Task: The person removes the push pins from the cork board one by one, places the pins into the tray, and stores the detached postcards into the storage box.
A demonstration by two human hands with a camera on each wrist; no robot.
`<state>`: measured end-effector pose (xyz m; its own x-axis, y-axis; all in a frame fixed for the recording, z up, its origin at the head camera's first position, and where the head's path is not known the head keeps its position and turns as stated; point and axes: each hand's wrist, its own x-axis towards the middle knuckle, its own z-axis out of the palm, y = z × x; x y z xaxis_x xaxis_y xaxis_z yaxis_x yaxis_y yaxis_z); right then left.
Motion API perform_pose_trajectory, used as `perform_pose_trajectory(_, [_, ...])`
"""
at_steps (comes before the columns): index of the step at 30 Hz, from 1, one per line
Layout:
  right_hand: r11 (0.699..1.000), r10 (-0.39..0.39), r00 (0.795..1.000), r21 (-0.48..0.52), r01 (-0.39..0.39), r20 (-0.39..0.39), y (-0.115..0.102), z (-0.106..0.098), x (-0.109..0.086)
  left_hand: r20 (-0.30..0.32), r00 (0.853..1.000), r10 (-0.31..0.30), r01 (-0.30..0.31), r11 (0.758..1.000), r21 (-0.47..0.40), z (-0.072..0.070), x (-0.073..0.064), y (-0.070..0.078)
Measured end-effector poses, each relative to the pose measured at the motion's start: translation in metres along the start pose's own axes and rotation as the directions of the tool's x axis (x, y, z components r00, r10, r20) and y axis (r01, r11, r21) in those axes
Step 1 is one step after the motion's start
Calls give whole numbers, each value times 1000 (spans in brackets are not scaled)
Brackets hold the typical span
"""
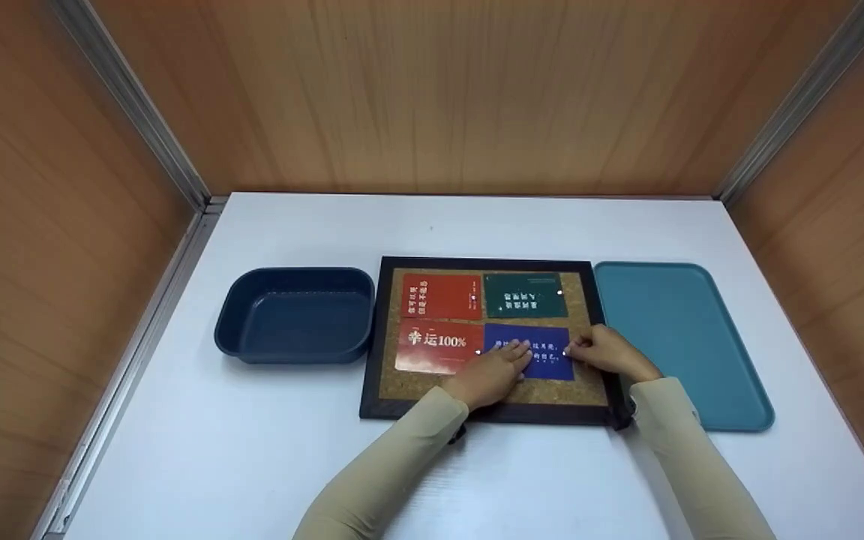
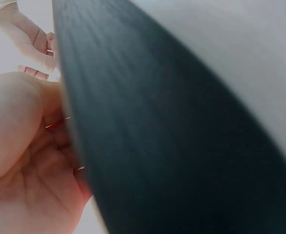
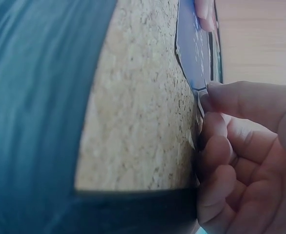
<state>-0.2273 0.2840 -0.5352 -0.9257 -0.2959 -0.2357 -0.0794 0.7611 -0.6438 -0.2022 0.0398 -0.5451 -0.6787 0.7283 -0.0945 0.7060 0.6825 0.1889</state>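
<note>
A cork board (image 1: 432, 385) with a dark frame lies on the table, and several cards are on it. My left hand (image 1: 493, 375) rests with its fingers extended on the blue card (image 1: 552, 369) at the lower right. At that card's right edge, my right hand (image 1: 612, 352) pinches a small white pushpin (image 1: 565, 352) between thumb and index finger. In the right wrist view, the thumb (image 3: 245, 102) and fingertip meet at the card's edge and mostly hide the pin. The left wrist view shows the palm (image 2: 30, 175) beside the dark frame (image 2: 133, 126).
Two red cards (image 1: 443, 296) and a green card (image 1: 526, 296) lie on the cork, with small white dots near their edges. A deep navy dish (image 1: 293, 352) stands left of the board. A flat teal tray (image 1: 691, 337) lies to its right. Wood-grain walls (image 1: 432, 97) enclose the table.
</note>
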Motion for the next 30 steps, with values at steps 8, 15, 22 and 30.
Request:
perform_pose_trajectory(8, [999, 33, 999, -1, -33, -12, 1, 1, 0, 6, 1000, -3, 3, 1000, 0, 0, -2, 1])
perform_pose_trajectory(15, [999, 35, 999, -10, -35, -17, 1, 2, 1, 50, 998, -35, 36, 999, -11, 0, -3, 4])
perform_pose_trajectory(22, [999, 43, 999, 2, -43, -15, 0, 2, 1, 58, 996, -61, 62, 998, -13, 1, -3, 9])
perform_pose_trajectory(30, [1000, 25, 999, -2, -25, -26, -1, 1, -1, 53, 996, -69, 69, 998, 13, 3, -3, 11])
